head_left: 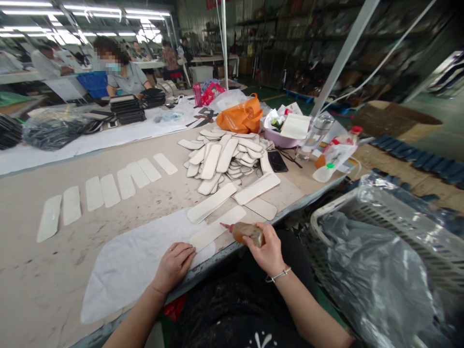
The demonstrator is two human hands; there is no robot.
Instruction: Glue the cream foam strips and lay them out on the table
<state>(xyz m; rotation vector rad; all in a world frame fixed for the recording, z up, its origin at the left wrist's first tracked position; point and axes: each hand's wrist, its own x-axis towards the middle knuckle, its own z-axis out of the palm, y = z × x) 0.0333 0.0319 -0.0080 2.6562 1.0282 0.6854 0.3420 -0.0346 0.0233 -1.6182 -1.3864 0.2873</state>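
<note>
My right hand (pixel 266 249) is wrapped round a squeeze bottle (pixel 244 233) of brownish liquid. The bottle lies tilted nearly level, its red nozzle pointing left above a long white rounded strip (pixel 219 226). That strip rests partly on a white cloth (pixel 126 261) at the table's near edge. At its left end, the closed fingers of my left hand (pixel 176 263) hold it down; the fingertips partly cover the end. Just beyond lie more loose strips (pixel 212 203), and behind them is a heaped pile of pale strips (pixel 226 154) with dark edges.
Several white strips (pixel 126 181) lie in a row on the left of the table. An orange bag (pixel 241 116), a purple basin (pixel 282 137), a phone (pixel 277 161) and bottles stand around the pile. A plastic crate (pixel 344 200) is at right. A co-worker (pixel 126 77) sits opposite.
</note>
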